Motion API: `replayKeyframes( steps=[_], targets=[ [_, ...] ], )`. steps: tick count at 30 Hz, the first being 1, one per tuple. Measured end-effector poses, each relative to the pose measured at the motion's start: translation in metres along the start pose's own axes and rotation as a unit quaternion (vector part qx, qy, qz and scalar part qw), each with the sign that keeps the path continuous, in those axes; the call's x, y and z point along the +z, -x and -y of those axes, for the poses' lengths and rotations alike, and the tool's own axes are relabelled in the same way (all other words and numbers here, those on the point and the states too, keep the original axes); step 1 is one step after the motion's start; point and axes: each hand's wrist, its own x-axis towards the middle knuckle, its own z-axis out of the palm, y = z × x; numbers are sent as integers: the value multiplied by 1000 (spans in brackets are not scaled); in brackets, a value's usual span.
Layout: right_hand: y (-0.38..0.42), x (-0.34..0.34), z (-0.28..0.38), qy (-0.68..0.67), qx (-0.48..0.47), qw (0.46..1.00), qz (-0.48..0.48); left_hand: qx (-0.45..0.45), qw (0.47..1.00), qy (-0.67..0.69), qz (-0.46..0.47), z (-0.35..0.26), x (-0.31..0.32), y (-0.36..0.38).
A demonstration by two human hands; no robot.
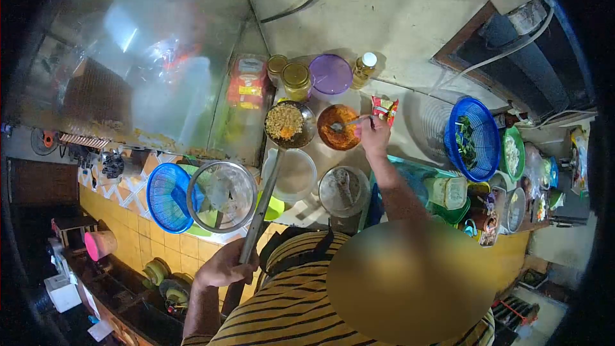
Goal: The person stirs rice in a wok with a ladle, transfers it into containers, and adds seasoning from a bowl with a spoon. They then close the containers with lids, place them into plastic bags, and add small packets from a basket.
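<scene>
Ladle (309, 128), long-handled, grasped by the handle in the left hand (225, 264); its head holds pale nuts or beans (283, 120) and is at the back of the counter (356, 159), just left of the sauce bowl (340, 148).
Spoon (336, 127), gripped by the fingers of the right hand (373, 134); its tip is in the red-orange sauce (332, 114).
Red packet (384, 107), beside the right hand.
Jar (296, 78), purple lid (331, 74) and white-capped bottle (364, 69), behind the bowl and ladle.
Blue basket (492, 138) of green leaves (466, 142), farther right.
</scene>
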Motion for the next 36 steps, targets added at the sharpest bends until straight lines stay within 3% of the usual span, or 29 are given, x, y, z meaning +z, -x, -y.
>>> replayKeyframes(
  steps=[5,14,17,24,26,33,36],
  targets=[
    [0,-2,13,-153,159,974,-51,0,1000,10,-3,5,-4,3],
    [2,-12,2,-203,235,950,-35,13,999,36,-1,7,0,1],
    [8,-11,5,-135,184,973,-28,-8,1000,7,-12,6,0,0],
    [24,-8,11,-141,163,976,-29,3,1000,17,-7,5,5,1],
    [27,-6,5,-133,103,985,-33,7,1000,24,-6,6,6,2],
    [33,0,3,-118,85,989,-5,6,999,29,-13,13,7,5],
    [32,1,9,-166,162,972,-39,6,1000,22,-10,15,6,5]
  ],
)
